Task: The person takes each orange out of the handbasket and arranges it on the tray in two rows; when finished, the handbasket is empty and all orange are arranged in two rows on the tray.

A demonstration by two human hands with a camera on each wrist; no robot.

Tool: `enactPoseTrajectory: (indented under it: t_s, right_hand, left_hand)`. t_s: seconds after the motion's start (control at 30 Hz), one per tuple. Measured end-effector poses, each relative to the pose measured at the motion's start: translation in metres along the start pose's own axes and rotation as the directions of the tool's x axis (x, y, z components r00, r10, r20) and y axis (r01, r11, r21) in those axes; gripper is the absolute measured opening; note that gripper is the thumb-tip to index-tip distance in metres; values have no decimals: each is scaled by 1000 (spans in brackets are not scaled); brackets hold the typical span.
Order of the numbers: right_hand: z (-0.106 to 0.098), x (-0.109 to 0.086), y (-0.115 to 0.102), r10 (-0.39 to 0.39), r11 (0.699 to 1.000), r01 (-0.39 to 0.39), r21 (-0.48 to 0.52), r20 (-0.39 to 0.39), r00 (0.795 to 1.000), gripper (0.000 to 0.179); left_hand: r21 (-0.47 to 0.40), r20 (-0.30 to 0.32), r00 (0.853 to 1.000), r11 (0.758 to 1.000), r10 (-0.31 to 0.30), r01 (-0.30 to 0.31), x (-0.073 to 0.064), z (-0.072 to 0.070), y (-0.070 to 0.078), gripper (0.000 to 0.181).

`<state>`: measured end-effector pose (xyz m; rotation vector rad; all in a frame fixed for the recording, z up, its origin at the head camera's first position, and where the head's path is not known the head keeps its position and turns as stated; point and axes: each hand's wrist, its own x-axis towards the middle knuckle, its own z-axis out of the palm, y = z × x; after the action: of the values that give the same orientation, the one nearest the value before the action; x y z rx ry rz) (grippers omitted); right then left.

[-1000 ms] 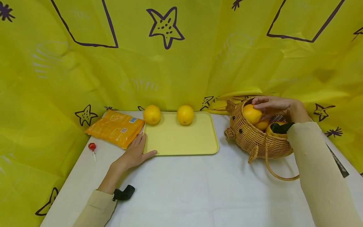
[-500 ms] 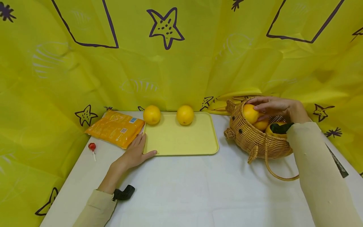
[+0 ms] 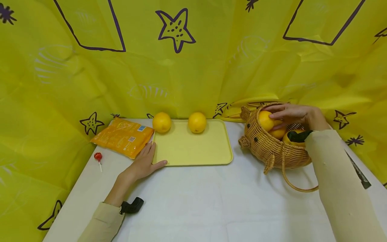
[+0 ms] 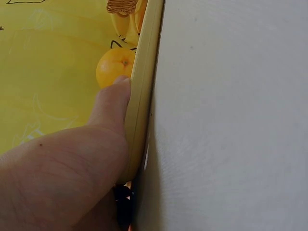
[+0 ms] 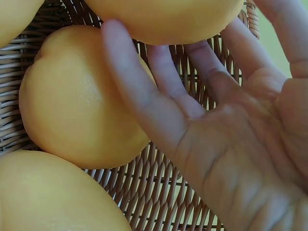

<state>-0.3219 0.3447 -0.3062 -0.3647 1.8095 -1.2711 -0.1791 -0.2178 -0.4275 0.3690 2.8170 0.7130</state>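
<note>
My left hand lies at the near left corner of a pale yellow tray, fingers along its left edge beside an orange packet. The thumb stretches along the tray's front rim. At the right, my right hand reaches into a wicker basket with an animal face. Its fingers curl around an orange, which hangs over the other oranges in the right wrist view. Beneath it another orange touches or nearly touches the little finger. Two oranges, one left and one right, sit at the tray's back edge.
A red lollipop lies left of the packet. A rope handle loops from the basket onto the white table. Yellow patterned cloth hangs behind the table. A dark printed strip lies right of the right sleeve.
The orange in my right hand has shifted slightly left, towards the basket's face, and my right fingers have moved a little with it. My left hand stays where it was.
</note>
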Motion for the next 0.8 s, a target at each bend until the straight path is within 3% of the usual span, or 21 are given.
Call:
enactPoseTrajectory:
  t_s: [0.43,0.8]
  right_hand:
    - [4,1,2,0,1000,0,-20,20,1000,34]
    - [8,4,-4,25,996,-32,-82,-89,996,31]
  left_hand:
    - [6,2,1000,1000,0,0,-1,0,1,102]
    - [-4,2,1000,1000,0,0,-1,-2,2,100]
